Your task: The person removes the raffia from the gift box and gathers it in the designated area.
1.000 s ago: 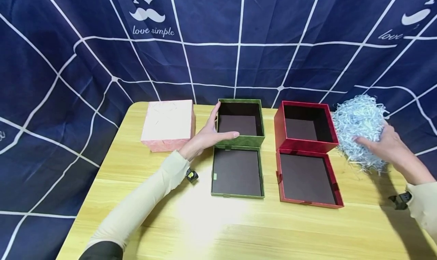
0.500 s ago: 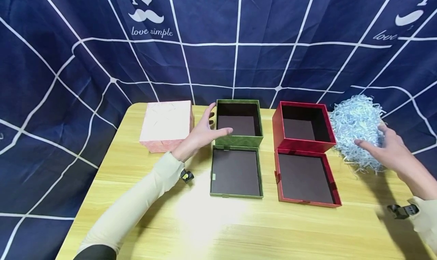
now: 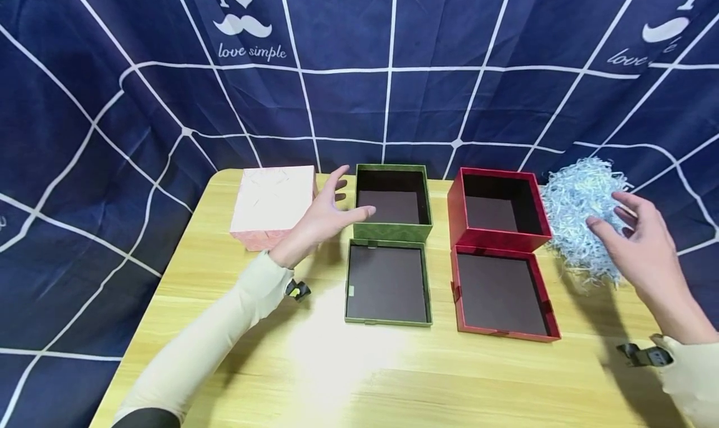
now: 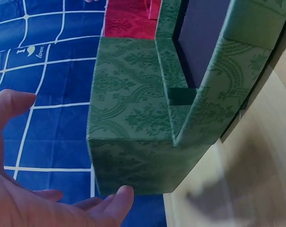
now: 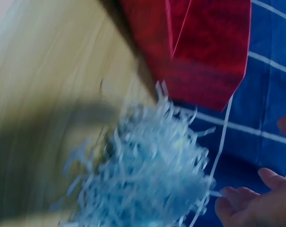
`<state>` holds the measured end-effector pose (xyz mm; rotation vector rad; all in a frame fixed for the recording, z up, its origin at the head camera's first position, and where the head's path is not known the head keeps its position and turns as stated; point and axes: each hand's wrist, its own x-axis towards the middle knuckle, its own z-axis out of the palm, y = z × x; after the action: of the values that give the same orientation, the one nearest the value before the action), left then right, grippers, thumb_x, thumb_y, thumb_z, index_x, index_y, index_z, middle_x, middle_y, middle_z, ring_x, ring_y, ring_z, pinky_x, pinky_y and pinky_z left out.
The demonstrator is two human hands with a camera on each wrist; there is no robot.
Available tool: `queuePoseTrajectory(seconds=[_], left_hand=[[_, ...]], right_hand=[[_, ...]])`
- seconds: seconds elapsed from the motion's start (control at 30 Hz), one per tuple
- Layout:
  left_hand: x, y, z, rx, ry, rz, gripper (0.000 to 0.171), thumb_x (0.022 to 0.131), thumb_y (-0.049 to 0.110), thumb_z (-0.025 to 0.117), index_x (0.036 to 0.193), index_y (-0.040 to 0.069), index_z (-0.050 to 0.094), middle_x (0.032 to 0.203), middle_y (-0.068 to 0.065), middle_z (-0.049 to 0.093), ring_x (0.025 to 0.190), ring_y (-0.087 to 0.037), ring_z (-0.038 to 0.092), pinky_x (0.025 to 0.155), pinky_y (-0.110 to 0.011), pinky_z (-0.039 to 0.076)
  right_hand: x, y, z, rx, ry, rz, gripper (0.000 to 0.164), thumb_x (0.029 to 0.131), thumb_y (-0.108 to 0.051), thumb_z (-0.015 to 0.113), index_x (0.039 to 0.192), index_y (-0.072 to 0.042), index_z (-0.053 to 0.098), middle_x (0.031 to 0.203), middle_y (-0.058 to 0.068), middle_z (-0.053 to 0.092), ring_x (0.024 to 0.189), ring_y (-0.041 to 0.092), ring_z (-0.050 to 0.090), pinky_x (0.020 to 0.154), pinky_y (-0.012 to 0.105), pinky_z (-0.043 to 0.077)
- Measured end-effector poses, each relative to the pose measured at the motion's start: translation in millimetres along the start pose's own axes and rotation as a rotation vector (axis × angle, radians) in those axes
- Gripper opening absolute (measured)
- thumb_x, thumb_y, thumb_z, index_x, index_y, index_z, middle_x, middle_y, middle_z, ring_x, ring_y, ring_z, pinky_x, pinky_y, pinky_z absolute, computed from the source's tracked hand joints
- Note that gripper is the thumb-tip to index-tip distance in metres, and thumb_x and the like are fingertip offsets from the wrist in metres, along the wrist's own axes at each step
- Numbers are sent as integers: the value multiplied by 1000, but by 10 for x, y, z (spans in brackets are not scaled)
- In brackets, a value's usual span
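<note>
Left hand (image 3: 322, 219), fingers spread, holding nothing, at green box's (image 3: 393, 231) left side; right hand (image 3: 648, 244), fingers parted, holding nothing, near blue paper shreds (image 3: 584, 216), table's (image 3: 393, 378) far right; loose strands probably suit broad, gentle gathering

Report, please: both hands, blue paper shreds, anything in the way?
Left hand: empty, beside green box. Right hand: empty, beside blue paper shreds. Shreds: heaped beside red box. Possibly in the way: red box, between shreds and green box.
</note>
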<state>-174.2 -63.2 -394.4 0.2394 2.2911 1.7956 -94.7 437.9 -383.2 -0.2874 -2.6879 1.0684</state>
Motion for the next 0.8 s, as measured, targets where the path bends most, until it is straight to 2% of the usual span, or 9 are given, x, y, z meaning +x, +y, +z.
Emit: queuePoseTrajectory(seconds=[0.07,0.13,0.2,0.27,0.4,0.5,0.6,0.73,0.8], left_hand=[[-20,15,-28,-3,5,2,105,91,29,89,174,24,26,170,-14,34,152,-40,40,118,-56,40],[-42,29,-55,-16,9,6,103,91,28,89,173,24,27,169,-14,35,150,-38,42,118,-55,41],[-68,43,-84,-25,16,7,102,91,27,88,173,23,28,169,-13,37,149,-37,43,117,-54,41],[-98,60,-117,-24,26,9,101,92,27,88,173,23,29,168,-12,37,149,-36,42,118,-54,41],[-161,94,-193,-22,40,18,98,92,25,87,172,21,30,169,-12,38,151,-36,41,120,-55,39],[-192,110,-253,-40,41,41,95,94,24,85,172,20,31,167,-13,39,151,-36,41,122,-53,36],[-221,115,-326,-65,48,76,90,97,22,83,171,17,33,165,-14,42,149,-36,44,124,-50,34],[-280,130,-446,-107,89,126,79,100,15,78,168,10,38,160,-16,48,144,-34,50,122,-46,37],[-309,129,-510,-119,116,148,73,102,10,75,166,6,39,159,-17,50,142,-36,52,117,-44,45]], right_hand=[[-44,-75,51,55,18,-11,70,108,-27,65,170,-12,37,172,15,36,148,3,40,113,11,31],[-76,-145,105,115,27,-27,63,108,-24,67,166,-17,44,166,7,44,142,0,47,104,5,37],[-92,-209,161,189,23,-48,56,107,-20,67,161,-21,51,157,-1,49,136,0,52,95,3,41],[-95,-276,216,254,3,-55,51,108,-16,68,156,-24,55,151,-6,52,131,-1,55,92,5,44],[-83,-399,295,285,-53,-49,48,109,-18,67,155,-24,55,151,-5,53,134,2,55,90,6,46],[-72,-505,349,296,-77,-45,45,110,-20,66,153,-24,55,146,-6,55,130,1,57,90,6,46],[-60,-632,416,355,-101,-50,41,109,-18,67,149,-24,58,138,-11,59,122,-1,59,89,7,48],[-42,-817,540,381,-126,-81,37,109,-19,68,145,-25,60,133,-14,60,121,-1,60,92,8,48],[-31,-904,604,393,-130,-98,35,109,-18,67,143,-25,62,132,-14,61,121,0,60,93,9,48]])
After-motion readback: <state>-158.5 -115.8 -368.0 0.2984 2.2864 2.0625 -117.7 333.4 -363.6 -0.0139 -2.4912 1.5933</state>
